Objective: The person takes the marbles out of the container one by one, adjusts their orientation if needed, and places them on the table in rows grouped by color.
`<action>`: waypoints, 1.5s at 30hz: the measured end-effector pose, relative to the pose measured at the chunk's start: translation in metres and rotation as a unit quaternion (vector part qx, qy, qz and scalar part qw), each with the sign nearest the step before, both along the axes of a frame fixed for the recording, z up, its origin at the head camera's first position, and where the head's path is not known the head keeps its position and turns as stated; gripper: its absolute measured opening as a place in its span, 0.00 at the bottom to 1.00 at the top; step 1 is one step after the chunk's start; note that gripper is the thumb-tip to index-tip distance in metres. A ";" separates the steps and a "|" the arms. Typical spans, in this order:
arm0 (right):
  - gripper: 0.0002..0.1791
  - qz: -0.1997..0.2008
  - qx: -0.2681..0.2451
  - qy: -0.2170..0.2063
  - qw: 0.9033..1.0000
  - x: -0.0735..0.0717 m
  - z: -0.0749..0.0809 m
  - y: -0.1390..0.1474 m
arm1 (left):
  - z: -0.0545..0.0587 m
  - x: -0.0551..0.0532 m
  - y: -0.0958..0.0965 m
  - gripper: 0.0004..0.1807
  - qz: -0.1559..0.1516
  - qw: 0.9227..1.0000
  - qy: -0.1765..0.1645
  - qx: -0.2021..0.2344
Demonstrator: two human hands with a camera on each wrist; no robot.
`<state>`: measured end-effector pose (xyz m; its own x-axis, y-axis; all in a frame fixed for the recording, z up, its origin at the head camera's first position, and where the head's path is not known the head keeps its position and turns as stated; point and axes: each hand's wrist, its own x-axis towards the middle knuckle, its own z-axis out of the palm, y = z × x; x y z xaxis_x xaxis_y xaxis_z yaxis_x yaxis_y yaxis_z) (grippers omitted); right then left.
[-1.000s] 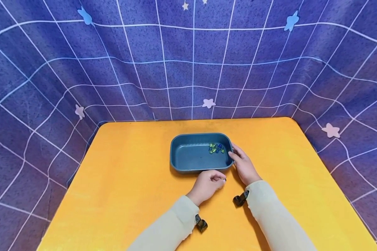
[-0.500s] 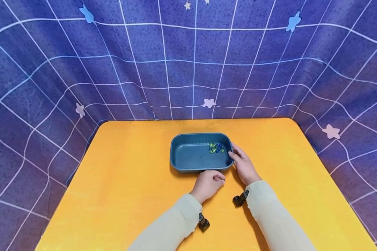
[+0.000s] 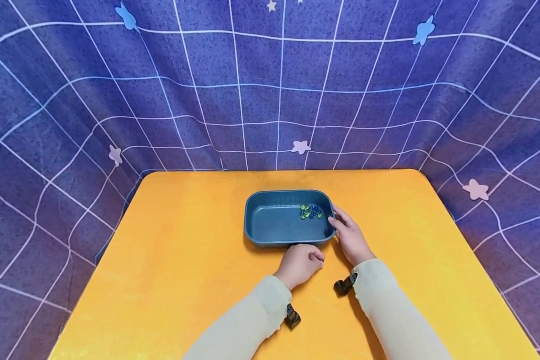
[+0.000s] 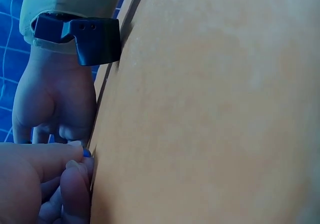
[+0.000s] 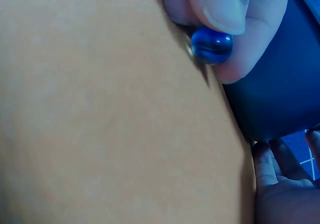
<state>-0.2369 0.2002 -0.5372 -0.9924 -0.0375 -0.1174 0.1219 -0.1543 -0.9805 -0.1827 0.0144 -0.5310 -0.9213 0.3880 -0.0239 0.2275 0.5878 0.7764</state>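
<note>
A dark blue-green rectangular tub (image 3: 270, 225) stands on the table, with several yellow-green and blue marbles (image 3: 311, 212) gathered at its right end. My left hand (image 3: 299, 265) is in front of the tub's near side, close over the tabletop. Its thumb and fingertips pinch a blue glass marble (image 5: 212, 46), of which only a sliver shows in the left wrist view. At the tub's right end, my right hand (image 3: 352, 240) grips the wall, thumb over the rim and fingers along the outside. Those outer fingers (image 5: 267, 169) appear low in the right wrist view.
The yellow-orange table (image 3: 184, 225) has a rounded far edge. A purple-blue curtain (image 3: 252, 105) with a grid and stars hangs behind it and along both sides. A black camera mount (image 3: 344, 286) sits on the right wrist, another camera mount (image 3: 292, 316) on the left.
My left wrist and forearm have shifted slightly right and forward, and the fingers now cover the marble in the head view. The right hand and tub have stayed put.
</note>
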 end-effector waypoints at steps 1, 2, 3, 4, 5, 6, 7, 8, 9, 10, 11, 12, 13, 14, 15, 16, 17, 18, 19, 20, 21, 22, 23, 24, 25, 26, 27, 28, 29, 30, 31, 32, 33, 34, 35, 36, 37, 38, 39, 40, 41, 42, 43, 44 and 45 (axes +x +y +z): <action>0.29 0.000 0.001 0.000 1.000 0.000 0.000 0.000 | 0.000 0.001 0.000 0.02 -0.001 1.000 0.000 -0.001; 0.29 0.000 0.002 -0.001 1.000 0.001 0.000 0.000 | 0.001 0.001 0.000 0.02 -0.001 1.000 0.001 -0.001; 0.29 0.000 0.004 -0.003 1.000 0.001 0.000 0.000 | 0.001 0.002 0.000 0.02 -0.001 1.000 0.001 -0.002; 0.29 0.000 0.005 -0.003 1.000 0.002 0.000 0.000 | 0.001 0.002 0.000 0.02 -0.001 1.000 0.001 -0.003; 0.29 0.002 0.008 -0.002 1.000 0.002 0.000 0.000 | 0.002 0.003 0.000 0.02 -0.001 1.000 0.001 -0.002; 0.29 0.003 0.008 -0.002 1.000 0.002 0.000 0.000 | 0.002 0.003 -0.001 0.02 -0.001 1.000 0.001 -0.003; 0.29 0.004 0.008 -0.002 1.000 0.002 0.000 -0.001 | 0.002 0.004 -0.001 0.02 0.000 1.000 0.000 -0.004; 0.29 0.004 0.007 -0.003 1.000 0.003 0.000 -0.001 | 0.001 0.004 -0.001 0.02 0.001 1.000 0.000 -0.005; 0.29 0.005 0.008 -0.004 1.000 0.003 0.000 -0.001 | 0.001 0.004 -0.001 0.02 0.001 1.000 -0.001 -0.005; 0.29 0.006 0.008 -0.005 1.000 0.003 -0.001 -0.001 | 0.000 0.004 -0.001 0.03 0.001 1.000 -0.001 -0.006; 0.29 0.007 0.009 -0.007 1.000 0.003 -0.001 -0.001 | 0.000 0.005 -0.001 0.03 0.001 1.000 -0.001 -0.005; 0.29 0.005 0.007 -0.009 1.000 0.003 -0.001 -0.001 | 0.000 0.005 -0.002 0.03 0.002 1.000 -0.002 -0.005; 0.29 0.005 0.009 -0.010 1.000 0.003 -0.001 -0.002 | 0.000 0.005 -0.002 0.03 0.003 1.000 -0.004 -0.005; 0.29 0.005 0.008 -0.010 1.000 0.003 -0.001 -0.002 | -0.001 0.005 -0.001 0.02 0.003 1.000 -0.004 -0.005; 0.29 0.003 0.007 -0.009 1.000 0.002 -0.001 -0.002 | 0.000 0.005 -0.001 0.03 0.004 1.000 -0.005 -0.005; 0.29 0.004 0.006 -0.007 1.000 0.002 -0.001 -0.002 | 0.000 0.005 -0.001 0.03 0.005 1.000 -0.005 -0.005; 0.29 0.003 0.005 -0.006 1.000 0.002 -0.001 -0.002 | 0.000 0.005 -0.001 0.02 0.005 1.000 -0.006 -0.006; 0.29 0.002 0.005 -0.005 1.000 0.002 -0.001 -0.002 | 0.001 0.005 -0.001 0.02 0.006 1.000 -0.005 -0.006; 0.29 0.002 0.005 -0.004 1.000 0.002 0.000 -0.002 | 0.001 0.005 0.000 0.03 0.005 1.000 -0.006 -0.006; 0.29 0.000 0.006 -0.004 1.000 0.002 0.000 -0.001 | 0.001 0.005 0.000 0.03 0.005 1.000 -0.006 -0.007; 0.29 0.000 0.009 -0.005 1.000 0.002 0.000 -0.001 | 0.002 0.005 0.000 0.02 0.003 1.000 -0.007 -0.007; 0.29 0.000 0.011 -0.004 1.000 0.002 0.000 0.000 | 0.002 0.004 0.000 0.02 0.001 1.000 -0.008 -0.007; 0.29 0.000 0.013 -0.005 1.000 0.002 0.001 0.000 | 0.002 0.004 0.000 0.02 0.000 1.000 -0.008 -0.006; 0.29 0.000 0.015 -0.003 1.000 0.002 0.001 0.000 | 0.002 0.003 0.000 0.02 -0.002 1.000 -0.007 -0.004; 0.29 -0.001 0.017 -0.002 1.000 0.001 0.001 0.001 | 0.002 0.002 0.000 0.02 -0.002 1.000 -0.006 -0.004; 0.29 0.000 0.020 -0.001 1.000 0.000 0.001 0.001 | 0.002 0.001 0.000 0.02 -0.003 1.000 -0.004 -0.004; 0.29 0.000 0.020 0.000 1.000 0.000 0.001 0.001 | 0.002 0.001 0.000 0.02 -0.003 1.000 -0.002 -0.003; 0.29 0.001 0.021 0.001 1.000 0.000 0.002 0.001 | 0.001 0.000 0.000 0.02 -0.002 1.000 -0.001 -0.003; 0.29 0.001 0.022 0.002 1.000 -0.001 0.002 0.001 | 0.001 -0.001 0.000 0.02 -0.002 1.000 0.002 -0.003; 0.29 0.000 0.023 0.001 1.000 0.000 0.002 0.001 | 0.000 -0.001 0.000 0.02 -0.002 1.000 0.001 -0.003; 0.29 -0.001 0.023 -0.001 1.000 0.000 0.001 0.001 | 0.000 0.000 0.000 0.02 -0.002 1.000 -0.001 -0.002; 0.29 -0.001 0.022 -0.003 1.000 0.001 0.001 0.001 | 0.000 0.000 0.000 0.02 -0.003 1.000 -0.004 -0.002; 0.29 -0.001 0.022 -0.005 1.000 0.001 0.000 0.001 | 0.000 0.001 0.000 0.02 -0.003 1.000 -0.008 -0.001; 0.29 -0.001 0.021 -0.006 1.000 0.002 0.000 0.001 | 0.000 0.001 0.000 0.03 -0.004 1.000 -0.011 -0.001; 0.29 -0.002 0.019 -0.007 1.000 0.002 -0.001 0.001 | 0.000 0.002 0.000 0.03 -0.003 1.000 -0.015 0.001; 0.29 -0.003 0.018 -0.009 1.000 0.002 -0.001 0.001 | 0.000 0.003 0.000 0.03 -0.003 1.000 -0.018 0.003; 0.29 -0.003 0.016 -0.010 1.000 0.003 -0.002 0.001 | 0.000 0.003 0.000 0.04 -0.002 1.000 -0.019 0.006; 0.29 -0.002 0.015 -0.010 1.000 0.003 -0.002 0.001 | 0.000 0.004 0.000 0.04 -0.001 1.000 -0.019 0.009; 0.29 -0.003 0.014 -0.009 1.000 0.003 -0.002 0.000 | 0.000 0.005 0.000 0.05 -0.001 1.000 -0.017 0.014; 0.29 -0.003 0.013 -0.007 1.000 0.003 -0.002 0.000 | 0.001 0.006 0.000 0.05 -0.003 1.000 -0.013 0.019; 0.29 -0.005 0.011 -0.006 1.000 0.002 -0.002 0.000 | 0.001 0.007 0.000 0.06 -0.005 1.000 -0.006 0.023; 0.29 -0.004 0.010 -0.005 1.000 0.002 -0.002 0.000 | 0.003 0.008 0.000 0.06 -0.009 1.000 0.004 0.026; 0.29 -0.004 0.009 -0.004 1.000 0.002 -0.002 0.000 | 0.004 0.010 0.000 0.06 -0.014 0.999 0.016 0.030; 0.29 -0.004 0.008 -0.002 1.000 0.001 -0.001 0.000 | 0.008 0.012 0.000 0.06 -0.018 0.999 0.030 0.033; 0.29 -0.004 0.007 0.000 1.000 0.001 -0.001 0.000 | 0.011 0.014 0.000 0.06 -0.023 0.998 0.045 0.037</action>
